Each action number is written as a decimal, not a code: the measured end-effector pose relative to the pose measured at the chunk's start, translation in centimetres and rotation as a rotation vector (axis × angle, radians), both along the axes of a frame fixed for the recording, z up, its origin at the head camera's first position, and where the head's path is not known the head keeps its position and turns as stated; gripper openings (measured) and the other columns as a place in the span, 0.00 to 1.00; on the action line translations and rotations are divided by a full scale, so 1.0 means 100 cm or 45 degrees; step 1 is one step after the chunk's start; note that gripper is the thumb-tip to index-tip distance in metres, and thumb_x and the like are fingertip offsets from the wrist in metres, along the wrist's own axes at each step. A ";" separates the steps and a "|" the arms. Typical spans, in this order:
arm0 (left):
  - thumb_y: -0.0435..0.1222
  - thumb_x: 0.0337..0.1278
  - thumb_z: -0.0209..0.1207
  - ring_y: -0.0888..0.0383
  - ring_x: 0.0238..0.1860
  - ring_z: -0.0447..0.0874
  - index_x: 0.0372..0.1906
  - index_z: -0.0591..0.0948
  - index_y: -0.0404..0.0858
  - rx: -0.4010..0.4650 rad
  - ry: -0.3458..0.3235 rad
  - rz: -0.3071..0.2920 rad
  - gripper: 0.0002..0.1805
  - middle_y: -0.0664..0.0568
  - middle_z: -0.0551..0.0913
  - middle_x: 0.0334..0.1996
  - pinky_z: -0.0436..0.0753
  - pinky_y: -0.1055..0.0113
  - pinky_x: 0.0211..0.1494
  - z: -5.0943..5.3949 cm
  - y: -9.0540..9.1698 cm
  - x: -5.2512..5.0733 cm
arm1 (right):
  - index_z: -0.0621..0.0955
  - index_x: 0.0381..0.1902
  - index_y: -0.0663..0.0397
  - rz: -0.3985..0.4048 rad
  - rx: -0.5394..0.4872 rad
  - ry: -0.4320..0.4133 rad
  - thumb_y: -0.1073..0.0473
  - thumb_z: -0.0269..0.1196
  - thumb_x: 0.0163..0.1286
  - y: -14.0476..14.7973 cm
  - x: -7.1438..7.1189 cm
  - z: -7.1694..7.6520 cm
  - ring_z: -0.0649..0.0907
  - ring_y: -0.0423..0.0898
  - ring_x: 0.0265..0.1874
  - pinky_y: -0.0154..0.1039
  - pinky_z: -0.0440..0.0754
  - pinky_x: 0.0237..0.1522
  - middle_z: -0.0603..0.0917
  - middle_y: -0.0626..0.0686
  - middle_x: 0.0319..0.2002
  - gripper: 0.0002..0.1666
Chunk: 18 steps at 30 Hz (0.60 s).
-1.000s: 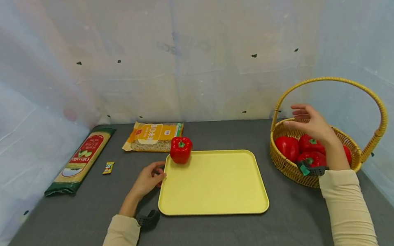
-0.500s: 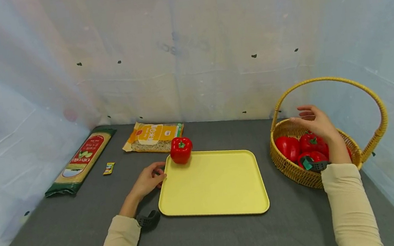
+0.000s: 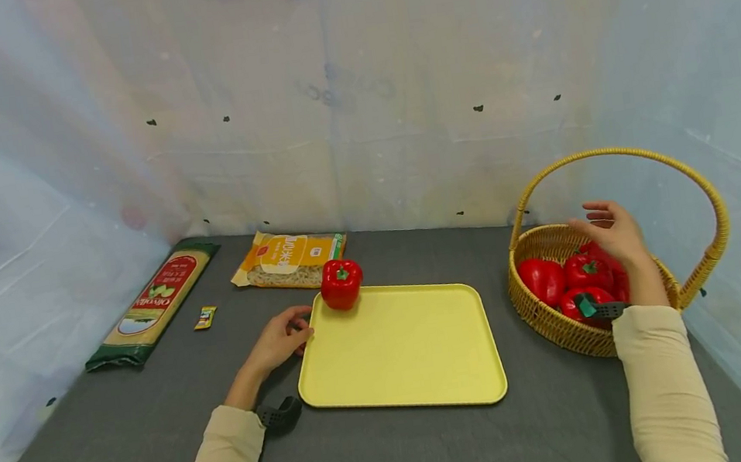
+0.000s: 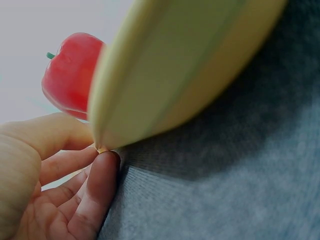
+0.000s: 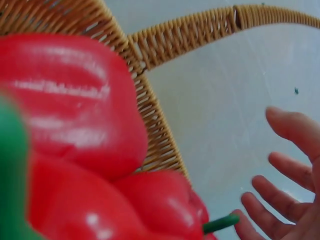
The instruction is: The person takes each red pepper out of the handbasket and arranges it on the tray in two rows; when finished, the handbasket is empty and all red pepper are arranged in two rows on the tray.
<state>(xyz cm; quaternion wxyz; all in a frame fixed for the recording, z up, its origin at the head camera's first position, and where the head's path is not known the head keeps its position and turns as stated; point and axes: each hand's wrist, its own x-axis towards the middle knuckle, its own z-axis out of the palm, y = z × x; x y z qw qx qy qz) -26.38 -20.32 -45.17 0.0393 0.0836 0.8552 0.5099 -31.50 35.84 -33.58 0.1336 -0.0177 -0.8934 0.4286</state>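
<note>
A yellow tray (image 3: 400, 348) lies on the dark table, with a red bell pepper (image 3: 341, 284) at its far left corner. At the tray's left edge, my left hand (image 3: 278, 341) pinches the rim; the left wrist view shows thumb and forefinger (image 4: 102, 175) meeting there. Several red bell peppers (image 3: 542, 281) fill a wicker basket (image 3: 559, 327) on the right. My right hand (image 3: 612, 230) hovers over the basket, under its handle, fingers apart and holding nothing. In the right wrist view these fingers (image 5: 285, 172) are clear of the peppers, though one fingertip appears near a green stem.
A yellow bag of grain (image 3: 290, 259) lies behind the tray. Further left are a long green-and-gold package (image 3: 155, 302) and a small yellow packet (image 3: 205, 317). The basket's tall handle (image 3: 613, 150) arches over the right arm. A pale sheet (image 3: 396, 103) hangs behind the table.
My right hand has shifted to the right and slightly down over the basket, leaving more of the peppers in sight. The left hand, tray and its pepper stay put.
</note>
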 end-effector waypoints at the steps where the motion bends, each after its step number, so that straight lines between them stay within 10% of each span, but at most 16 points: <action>1: 0.32 0.60 0.57 0.54 0.25 0.75 0.61 0.69 0.32 0.001 -0.001 0.000 0.24 0.43 0.75 0.36 0.79 0.63 0.28 0.000 0.000 0.000 | 0.63 0.66 0.59 -0.019 -0.010 0.010 0.40 0.58 0.63 0.004 -0.002 -0.003 0.66 0.65 0.60 0.57 0.68 0.55 0.65 0.68 0.62 0.42; 5: 0.32 0.60 0.57 0.54 0.25 0.75 0.61 0.69 0.31 0.009 -0.004 -0.005 0.24 0.43 0.75 0.35 0.79 0.63 0.28 0.002 0.001 0.001 | 0.65 0.66 0.52 -0.145 -0.001 0.055 0.34 0.57 0.60 0.027 -0.020 -0.024 0.68 0.61 0.59 0.50 0.71 0.53 0.66 0.63 0.62 0.43; 18: 0.32 0.60 0.57 0.54 0.24 0.75 0.62 0.69 0.31 0.008 -0.005 -0.005 0.25 0.43 0.75 0.35 0.79 0.63 0.28 0.003 0.001 0.002 | 0.66 0.63 0.67 -0.272 0.028 0.066 0.48 0.58 0.65 0.014 0.001 -0.013 0.65 0.66 0.59 0.59 0.65 0.57 0.67 0.72 0.60 0.36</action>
